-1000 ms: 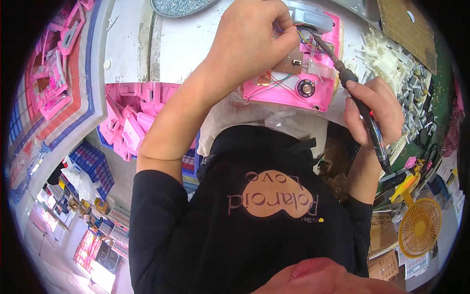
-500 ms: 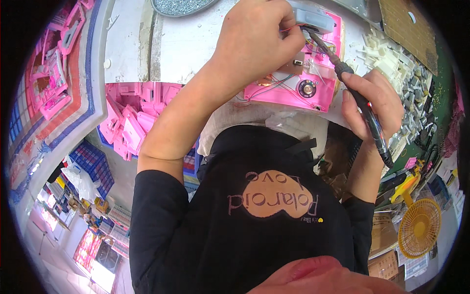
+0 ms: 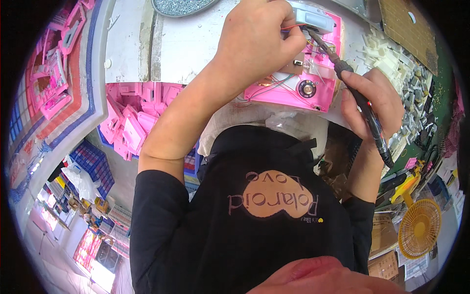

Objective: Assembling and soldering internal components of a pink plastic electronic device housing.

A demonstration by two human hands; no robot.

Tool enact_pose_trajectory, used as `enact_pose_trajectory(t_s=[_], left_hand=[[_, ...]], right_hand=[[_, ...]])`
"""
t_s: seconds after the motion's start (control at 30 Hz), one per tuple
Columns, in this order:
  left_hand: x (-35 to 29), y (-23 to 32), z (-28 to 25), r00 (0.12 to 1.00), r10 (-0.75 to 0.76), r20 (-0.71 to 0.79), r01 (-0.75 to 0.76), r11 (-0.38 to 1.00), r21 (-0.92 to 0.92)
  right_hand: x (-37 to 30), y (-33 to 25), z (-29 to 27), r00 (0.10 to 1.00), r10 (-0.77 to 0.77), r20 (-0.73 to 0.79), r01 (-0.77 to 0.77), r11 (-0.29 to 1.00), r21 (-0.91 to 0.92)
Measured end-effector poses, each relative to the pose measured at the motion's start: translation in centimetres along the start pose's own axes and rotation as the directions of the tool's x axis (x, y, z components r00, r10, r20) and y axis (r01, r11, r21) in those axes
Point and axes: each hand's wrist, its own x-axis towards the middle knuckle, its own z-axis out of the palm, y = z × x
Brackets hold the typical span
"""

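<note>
My left hand [image 3: 262, 36] is closed in a pinch on a thin red wire [image 3: 290, 27] over a pink plastic housing [image 3: 271, 94]. In my right hand [image 3: 379, 98] is a soldering iron [image 3: 364, 105] with a dark handle, held like a pen. Its tip points up and left to the near edge of a pale grey-blue box [image 3: 316, 20], close to the red wire's end; whether they touch is too small to tell. Inside the housing are a round black speaker [image 3: 307, 88], a brown board [image 3: 293, 67] partly behind my left hand, and several loose wires.
A grey dish of small screws [image 3: 183, 6] stands at the far edge. Pink plastic parts [image 3: 134, 127] fill a container at left. White plastic pieces [image 3: 384, 54] and grey metal parts [image 3: 420, 93] are heaped at right, near cardboard [image 3: 411, 34]. A yellow fan [image 3: 419, 229] stands lower right.
</note>
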Motion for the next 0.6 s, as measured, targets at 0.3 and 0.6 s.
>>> enact_pose_trajectory(t_s=[0.3,0.6], left_hand=[[0.1,0.1,0.0,1.000,0.000,-0.006,0.000,1.000,-0.004],[0.2,1.1,-0.5,1.000,0.001,-0.003,-0.001,1.000,0.012]], right_hand=[[0.3,-0.1,0.1,1.000,-0.006,0.004,0.006,1.000,0.030],[-0.3,-0.2,-0.4,0.999,-0.030,-0.038,0.031,0.999,0.021]])
